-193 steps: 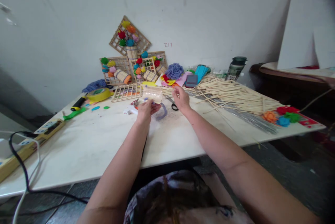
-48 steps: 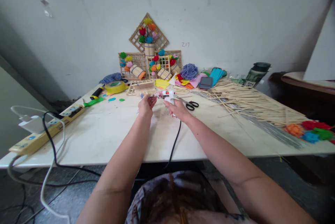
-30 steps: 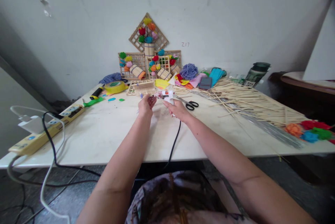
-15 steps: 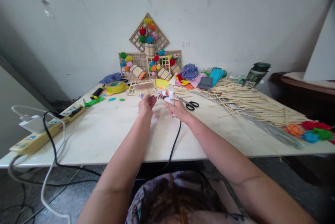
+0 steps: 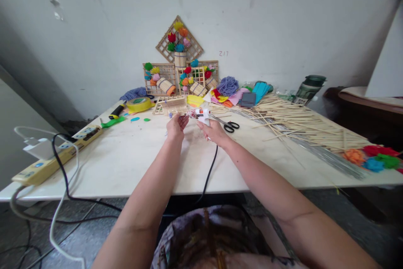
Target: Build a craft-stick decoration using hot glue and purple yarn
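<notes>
In the head view my right hand (image 5: 213,129) is wrapped round the grip of a white hot glue gun (image 5: 205,113), whose nozzle points left. A black cord runs down from the gun to the table's front edge. My left hand (image 5: 176,127) is closed on a clear plastic cylinder (image 5: 176,110) partly covered with short bamboo sticks. The gun's tip is close to my left fingers and the cylinder; whether it touches cannot be made out. Black-handled scissors (image 5: 231,126) lie just right of the gun. A flat stick lattice (image 5: 158,105) rests behind the cylinder.
Stick lattices with felt flowers (image 5: 180,46) lean on the wall. Bamboo sticks (image 5: 292,118) and grey wires (image 5: 333,160) spread over the right. Yellow tape (image 5: 138,104), a cutter (image 5: 116,111) and a power strip (image 5: 56,160) lie left. A dark bottle (image 5: 310,88) stands back right.
Since the earliest frame, my right hand has taken up the glue gun from the table, and my left hand has lowered the cylinder. Over the last second both hands stay nearly still.
</notes>
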Motion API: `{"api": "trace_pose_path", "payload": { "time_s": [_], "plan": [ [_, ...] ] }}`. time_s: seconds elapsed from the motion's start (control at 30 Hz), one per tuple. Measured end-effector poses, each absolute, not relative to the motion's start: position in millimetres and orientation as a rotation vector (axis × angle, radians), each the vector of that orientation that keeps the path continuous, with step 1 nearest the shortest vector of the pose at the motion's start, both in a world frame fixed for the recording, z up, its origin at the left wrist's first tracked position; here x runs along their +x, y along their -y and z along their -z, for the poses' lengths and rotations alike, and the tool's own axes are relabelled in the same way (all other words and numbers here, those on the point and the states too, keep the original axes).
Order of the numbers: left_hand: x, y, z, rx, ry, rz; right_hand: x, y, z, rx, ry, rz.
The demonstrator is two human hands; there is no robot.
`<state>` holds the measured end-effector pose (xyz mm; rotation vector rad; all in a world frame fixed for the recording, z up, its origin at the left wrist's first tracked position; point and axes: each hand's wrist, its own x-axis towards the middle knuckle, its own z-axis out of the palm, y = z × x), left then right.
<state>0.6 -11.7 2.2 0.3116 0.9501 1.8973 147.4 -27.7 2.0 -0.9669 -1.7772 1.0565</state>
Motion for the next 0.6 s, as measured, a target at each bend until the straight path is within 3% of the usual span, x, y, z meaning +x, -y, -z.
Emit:
{"api": "trace_pose_path", "payload": {
  "time_s": [0.6],
  "plan": [
    [-1.0,10.4,0.9,0.330,-0.959,-1.899,145.9,26.0,0.4,-0.952,1.772,-1.041]
  ]
}}
